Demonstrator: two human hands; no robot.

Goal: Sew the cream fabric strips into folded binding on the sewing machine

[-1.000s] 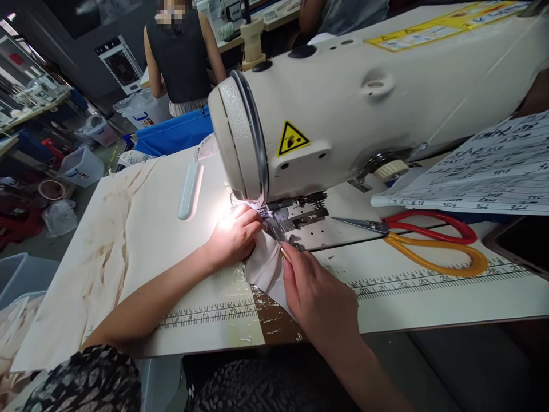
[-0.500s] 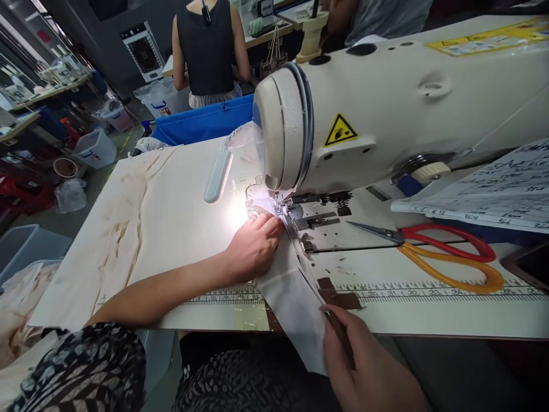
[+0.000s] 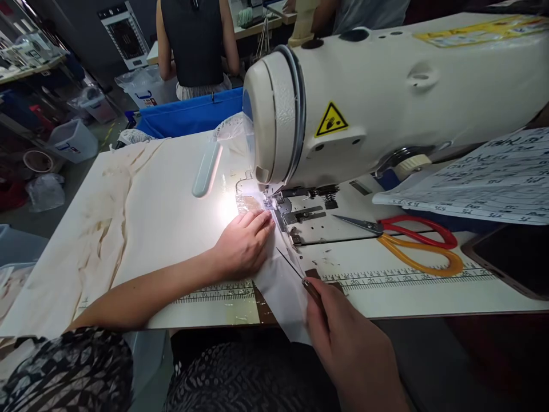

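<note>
My left hand (image 3: pixel 244 243) rests beside the lit needle area of a sewing machine (image 3: pixel 274 117), fingers bent and pressed together on a strip of thin white fabric (image 3: pixel 285 306). The fabric runs from under the presser foot (image 3: pixel 269 201) down over the table's front edge. A thin awl (image 3: pixel 292 265) with a brown handle is gripped in my right hand (image 3: pixel 349 337). Its point slants up and left, over or touching the fabric; I cannot tell which. The fingertips of my left hand are partly hidden close to the foot.
Open scissors (image 3: pixel 418 237) with red and orange handles lie right of the foot. Beyond them are a dark phone (image 3: pixel 510 257) and printed cloth (image 3: pixel 472 180). A pale, long-shaped tool (image 3: pixel 206 170) and wrinkled beige fabric (image 3: pixel 107 223) lie on the left. A person (image 3: pixel 195 48) stands behind.
My right hand has brought the awl up and left, closer to the presser foot. The white fabric's hanging end sits higher. My left hand stays by the foot. The whole view has shifted slightly.
</note>
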